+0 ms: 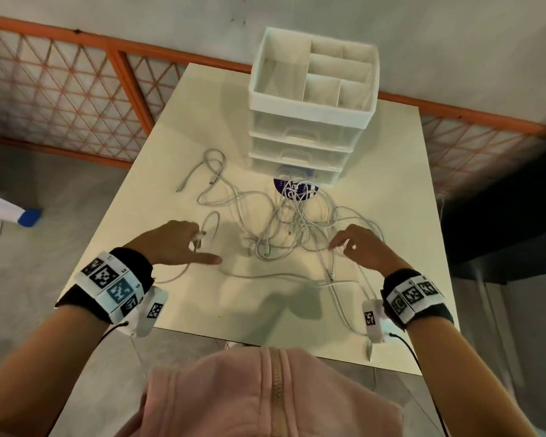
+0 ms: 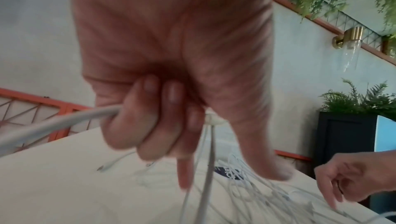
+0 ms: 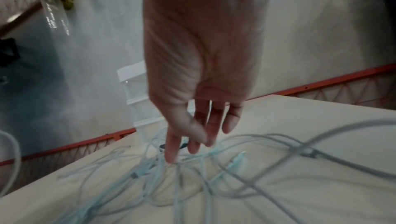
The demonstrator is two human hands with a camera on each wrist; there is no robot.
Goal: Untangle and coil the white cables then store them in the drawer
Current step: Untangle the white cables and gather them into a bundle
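Standing at the near edge of a pale table (image 1: 388,171), with a pink zipped top (image 1: 265,395) showing at the bottom of the head view. Lying tangled across the middle of the table, the white cables (image 1: 284,222), loops running out to the far left and strands trailing toward the near right edge, one end hanging just over it. Sitting at the far side of the table, a white drawer unit (image 1: 303,143) with three clear drawers stacked, all pushed in, and an open divided tray on top. Partly showing between the tangle and the lowest drawer, a dark purple round label (image 1: 293,189), crossed by cable strands. Gripping one cable, the left hand (image 1: 174,244) at the left of the tangle: in the left wrist view, fingers (image 2: 150,126) curling round a thick white strand, index finger pointing down, thumb stretching out toward the pile. Reaching into the right side of the tangle, the right hand (image 1: 360,247): in the right wrist view, fingers (image 3: 214,126) hanging nearly straight and slightly spread, fingertips touching or just above the strands, closing on nothing. Wearing black wristbands with printed square markers on both wrists. Running behind the table, an orange-framed lattice railing (image 1: 76,86) against a grey wall.
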